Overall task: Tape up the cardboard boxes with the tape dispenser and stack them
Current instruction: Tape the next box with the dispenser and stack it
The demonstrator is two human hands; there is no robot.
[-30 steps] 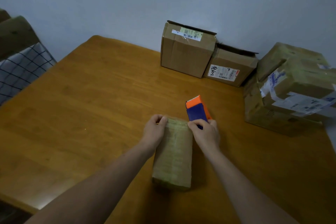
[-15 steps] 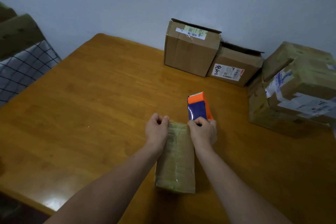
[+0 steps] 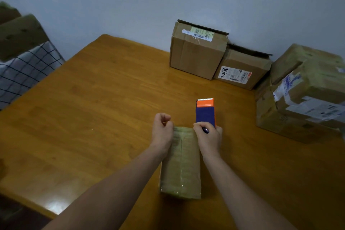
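On the orange-brown wooden table [image 3: 93,117], the tape-wrapped oblong cardboard box [image 3: 182,164] is seen lengthwise between the forearms. The blue-and-orange tape dispenser [image 3: 205,114], slanted a second ago, has been squared up just beyond the box's far end and is gripped by the curled right hand [image 3: 209,138]. The left hand [image 3: 162,130] is curled at the far-left corner; what it holds cannot be told. The strip is judged nearly finished.

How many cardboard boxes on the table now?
5: taped box between left hand and right hand; tall box and low box against the wall; top box on bottom box at right. That pile runs off frame and may hide more.
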